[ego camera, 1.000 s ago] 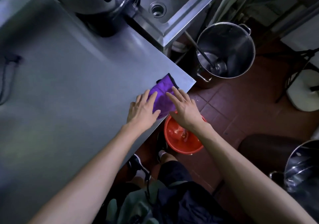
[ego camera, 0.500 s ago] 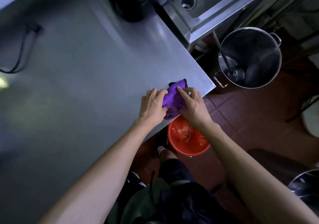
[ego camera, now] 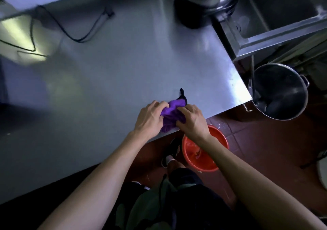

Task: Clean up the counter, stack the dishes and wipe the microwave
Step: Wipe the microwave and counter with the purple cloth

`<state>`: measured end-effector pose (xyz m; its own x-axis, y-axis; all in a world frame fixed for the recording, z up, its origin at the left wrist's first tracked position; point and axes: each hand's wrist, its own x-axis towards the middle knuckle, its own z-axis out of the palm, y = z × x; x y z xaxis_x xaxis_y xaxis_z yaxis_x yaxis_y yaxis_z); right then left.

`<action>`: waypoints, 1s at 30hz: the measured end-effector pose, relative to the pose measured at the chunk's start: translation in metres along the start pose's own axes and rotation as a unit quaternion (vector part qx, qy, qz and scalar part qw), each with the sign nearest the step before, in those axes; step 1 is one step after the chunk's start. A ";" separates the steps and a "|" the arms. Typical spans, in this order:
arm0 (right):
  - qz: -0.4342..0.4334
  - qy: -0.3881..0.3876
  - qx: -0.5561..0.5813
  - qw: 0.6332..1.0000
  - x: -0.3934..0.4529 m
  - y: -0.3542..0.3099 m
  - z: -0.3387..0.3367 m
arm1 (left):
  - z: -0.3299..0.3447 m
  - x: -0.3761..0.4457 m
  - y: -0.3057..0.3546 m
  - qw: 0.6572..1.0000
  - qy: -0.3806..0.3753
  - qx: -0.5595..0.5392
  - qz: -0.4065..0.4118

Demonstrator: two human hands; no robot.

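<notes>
Gripping the bunched purple cloth (ego camera: 172,114) at the counter (ego camera: 123,70) edge, left hand (ego camera: 150,118) and right hand (ego camera: 192,121) hide most of it.

Brushed steel counter (ego camera: 123,74) with a dull sheen, soft fuzzy purple cloth (ego camera: 170,116), glossy orange plastic bucket (ego camera: 205,152), shiny metal pot (ego camera: 279,91), floor (ego camera: 265,141) probably matt reddish tile

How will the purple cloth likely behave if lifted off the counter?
Probably floppy: the purple cloth is bunched between the left hand and right hand. Likely light. It would probably drape, its dark corner trailing on the counter.
</notes>
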<state>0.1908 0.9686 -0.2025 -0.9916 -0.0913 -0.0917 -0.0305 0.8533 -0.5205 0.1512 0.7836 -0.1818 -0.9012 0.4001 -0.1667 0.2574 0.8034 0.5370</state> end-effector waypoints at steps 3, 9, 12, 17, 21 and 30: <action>-0.055 0.014 0.006 0.998 -0.003 -0.045 0.016 | -0.024 -0.042 -0.030 0.998 0.055 -0.020 -0.013; -0.165 0.019 0.015 0.986 -0.021 -0.153 0.057 | -0.071 -0.146 -0.093 0.985 0.155 -0.053 -0.055; -0.220 0.009 0.029 0.975 -0.034 -0.209 0.081 | -0.096 -0.204 -0.123 0.978 0.193 -0.043 -0.070; -0.295 0.001 0.052 0.954 -0.057 -0.299 0.114 | -0.135 -0.297 -0.166 0.961 0.257 -0.019 -0.100; -0.339 -0.007 0.071 0.938 -0.076 -0.360 0.130 | -0.159 -0.357 -0.189 0.945 0.297 -0.006 -0.135; -0.434 -0.023 0.056 0.899 -0.084 -0.447 0.151 | -0.192 -0.429 -0.227 0.911 0.361 -0.013 -0.199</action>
<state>0.3070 0.5175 -0.0898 -0.5945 -0.7205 0.3569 -0.7746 0.3941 -0.4946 0.4128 0.3449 -0.0732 -0.9185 -0.3219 0.2295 -0.1395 0.8072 0.5736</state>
